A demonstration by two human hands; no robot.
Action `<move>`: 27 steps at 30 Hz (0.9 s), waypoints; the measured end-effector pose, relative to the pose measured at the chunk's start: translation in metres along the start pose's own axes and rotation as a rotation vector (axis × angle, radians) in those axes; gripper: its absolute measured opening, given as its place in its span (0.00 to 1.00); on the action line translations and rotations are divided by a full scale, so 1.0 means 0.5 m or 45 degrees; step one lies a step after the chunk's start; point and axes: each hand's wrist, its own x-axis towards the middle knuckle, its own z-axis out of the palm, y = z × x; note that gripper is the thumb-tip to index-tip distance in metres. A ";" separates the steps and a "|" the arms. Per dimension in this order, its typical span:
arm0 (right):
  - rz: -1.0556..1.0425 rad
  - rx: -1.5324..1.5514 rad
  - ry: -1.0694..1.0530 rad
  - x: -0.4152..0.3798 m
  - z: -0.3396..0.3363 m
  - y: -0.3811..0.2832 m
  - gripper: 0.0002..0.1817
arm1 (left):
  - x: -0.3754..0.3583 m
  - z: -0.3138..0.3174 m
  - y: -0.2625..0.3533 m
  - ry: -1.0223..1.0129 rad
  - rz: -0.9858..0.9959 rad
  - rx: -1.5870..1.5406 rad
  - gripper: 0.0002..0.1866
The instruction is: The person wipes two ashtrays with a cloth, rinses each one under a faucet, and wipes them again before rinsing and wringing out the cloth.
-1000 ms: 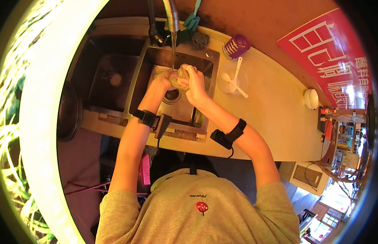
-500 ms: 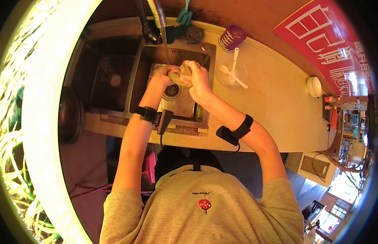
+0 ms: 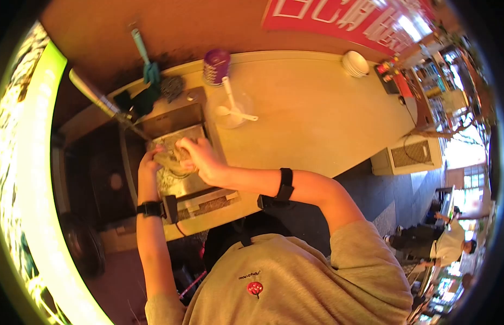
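Note:
A wet, yellowish cloth [image 3: 169, 161] is stretched and bunched between my two hands, over the right basin of the metal sink [image 3: 179, 120]. My left hand [image 3: 150, 162] is closed on its left end. My right hand [image 3: 200, 158] grips the right end, the fingers curled into it. A metal faucet [image 3: 95, 93] reaches in from the upper left, its lower end near the cloth. The cloth's underside and part of my left fingers are blurred or hidden.
Right of the sink, a clear bowl [image 3: 228, 120] carries two white spoons. Behind it stands a purple tub [image 3: 216, 67]. White bowls [image 3: 355, 64] are stacked farther along the counter. A teal brush [image 3: 150, 70] and scouring pad [image 3: 172, 86] lie behind the sink. Another person [image 3: 447, 241] is at far right.
My view has swung to the right, so the sink and hands sit lower and farther left. Both hands still hold the cloth. A person has come into view at the right.

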 end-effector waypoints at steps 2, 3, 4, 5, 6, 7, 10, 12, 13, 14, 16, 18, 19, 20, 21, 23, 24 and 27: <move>0.018 0.048 -0.090 -0.006 -0.014 0.000 0.07 | -0.013 0.017 0.023 0.033 -0.104 -0.032 0.20; 0.022 0.003 0.014 -0.022 0.000 -0.011 0.08 | 0.004 0.002 -0.006 0.019 -0.166 -0.093 0.18; 0.030 0.002 -0.038 -0.018 -0.010 -0.005 0.09 | 0.007 0.007 -0.007 0.001 -0.073 -0.115 0.17; 0.042 0.002 -0.091 -0.014 -0.023 -0.001 0.09 | 0.009 0.010 -0.008 -0.015 0.016 -0.138 0.15; 0.054 -0.003 -0.120 -0.023 -0.024 -0.012 0.10 | 0.027 -0.008 -0.037 -0.047 0.058 -0.066 0.14; 0.048 0.006 -0.132 -0.027 -0.029 -0.016 0.10 | 0.060 -0.035 -0.086 -0.073 0.102 0.006 0.13; 0.047 0.033 -0.148 -0.022 -0.037 -0.013 0.09 | 0.088 -0.028 -0.093 -0.110 0.087 0.047 0.12; 0.043 0.006 -0.166 -0.022 -0.042 -0.008 0.10 | 0.085 -0.020 -0.067 -0.112 0.013 0.029 0.12; 0.051 -0.007 -0.180 -0.021 -0.041 -0.004 0.10 | 0.077 -0.015 -0.047 -0.101 -0.029 0.021 0.12; 0.029 -0.108 -0.051 -0.023 -0.037 -0.001 0.12 | 0.061 -0.017 -0.025 -0.073 -0.075 0.017 0.13; -0.066 -0.316 0.205 -0.025 -0.028 0.012 0.21 | 0.023 -0.001 0.019 -0.075 0.189 0.268 0.23; -0.056 -0.507 -0.038 0.012 -0.059 0.015 0.22 | 0.109 -0.049 -0.063 -0.005 -0.144 -0.063 0.16; -0.092 -0.486 -0.014 0.044 -0.077 0.048 0.21 | 0.177 -0.087 -0.131 0.150 -0.468 -0.653 0.15; -0.193 -0.580 -0.002 0.062 -0.086 0.059 0.21 | 0.244 -0.125 -0.200 0.412 -0.723 -1.104 0.15; -0.146 -0.861 -0.036 0.091 -0.104 0.065 0.25 | 0.227 -0.117 -0.189 0.579 -0.615 -1.084 0.07; -0.187 -1.580 -0.017 0.164 -0.149 0.091 0.30 | 0.204 -0.102 -0.160 0.494 -0.535 -1.149 0.08; -0.288 -1.558 -0.034 0.180 -0.151 0.100 0.32 | 0.186 -0.093 -0.142 0.466 -0.505 -1.122 0.08; -0.317 -1.471 -0.340 0.191 -0.101 0.102 0.34 | 0.155 -0.044 -0.068 0.563 -0.667 -1.030 0.15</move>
